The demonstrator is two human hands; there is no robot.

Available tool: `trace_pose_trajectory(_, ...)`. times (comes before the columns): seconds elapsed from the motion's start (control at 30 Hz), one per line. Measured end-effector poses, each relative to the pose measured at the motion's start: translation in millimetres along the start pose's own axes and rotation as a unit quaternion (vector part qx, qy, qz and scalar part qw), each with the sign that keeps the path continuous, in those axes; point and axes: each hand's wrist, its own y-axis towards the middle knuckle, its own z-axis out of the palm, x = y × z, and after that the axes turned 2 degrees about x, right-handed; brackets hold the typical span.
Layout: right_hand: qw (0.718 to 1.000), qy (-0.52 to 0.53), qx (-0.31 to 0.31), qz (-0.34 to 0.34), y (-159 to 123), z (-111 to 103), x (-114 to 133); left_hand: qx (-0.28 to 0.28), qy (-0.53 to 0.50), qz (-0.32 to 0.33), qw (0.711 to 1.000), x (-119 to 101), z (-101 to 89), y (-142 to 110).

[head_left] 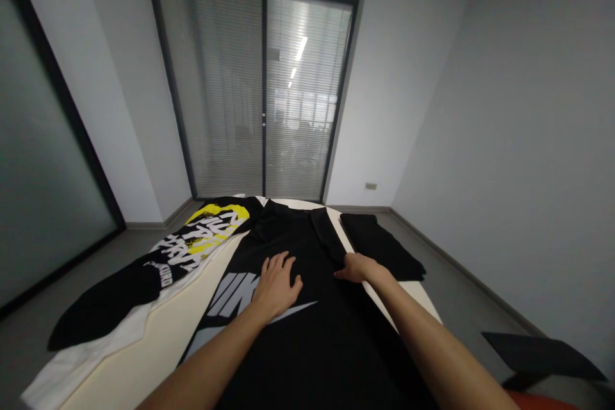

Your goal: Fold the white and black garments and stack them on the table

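A black T-shirt (307,346) with large grey lettering and a pointed grey mark lies spread on the table before me. My left hand (278,283) rests on its front over the print, fingers spread and nearly flat. At the shirt's right edge, my right hand (356,268) is closed with its fingers pinching the cloth, near a sleeve (327,236) that lies folded inward. The tips of the right fingers are partly hidden against the dark fabric.
To the left lie a black garment with yellow and white print (206,237) and white cloth (86,349). A folded black garment (379,246) sits at the right of the pale table (139,365). A dark chair part (542,353) stands lower right; a glass door (264,90) is beyond.
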Motion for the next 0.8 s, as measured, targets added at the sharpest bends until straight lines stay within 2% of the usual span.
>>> trace_pose_trajectory(0.1,0.999,-0.002,0.035,-0.005,-13.6,-1.3,-3.2,-0.011,-0.030,0.020,0.999,-1.5,-4.5,-2.1)
trace_pose_trajectory(0.17,0.998,0.009,0.045,-0.039,-18.8,-4.4,-1.3,-0.008,-0.043,0.017,0.999,-0.8,-4.7,-1.8)
trace_pose_trajectory(0.3,0.984,0.083,-0.061,-0.143,-24.5,-9.7,9.1,0.011,-0.048,0.007,0.999,2.8,-1.1,0.0)
trace_pose_trajectory(0.33,0.982,0.101,-0.056,-0.149,-26.0,-9.6,12.3,0.016,-0.046,0.007,0.999,3.5,-0.3,0.2)
trace_pose_trajectory(0.4,0.984,0.104,0.035,-0.141,-29.5,-7.4,17.5,0.024,-0.044,0.009,0.999,4.4,0.8,0.4)
trace_pose_trajectory(0.47,0.978,0.067,0.150,-0.126,-33.5,-3.9,20.1,0.030,-0.043,0.015,0.999,4.4,1.2,0.3)
trace_pose_trajectory(0.5,0.974,0.042,0.188,-0.121,-35.4,-2.1,20.3,0.032,-0.042,0.017,0.998,4.3,1.2,0.2)
trace_pose_trajectory(0.6,0.965,0.018,0.226,-0.133,-40.1,0.7,17.8,0.033,-0.032,0.020,0.999,3.5,1.0,0.1)
trace_pose_trajectory(0.67,0.953,0.079,0.241,-0.168,-42.9,0.2,15.6,0.029,-0.026,0.022,0.999,3.3,1.3,0.0)
trace_pose_trajectory(0.73,0.927,0.169,0.263,-0.209,-45.4,-0.9,14.7,0.022,-0.025,0.025,0.999,3.6,2.2,-0.1)
trace_pose_trajectory(0.8,0.904,0.211,0.303,-0.215,-47.2,-0.1,15.9,0.015,-0.026,0.029,0.999,4.4,3.3,-0.2)
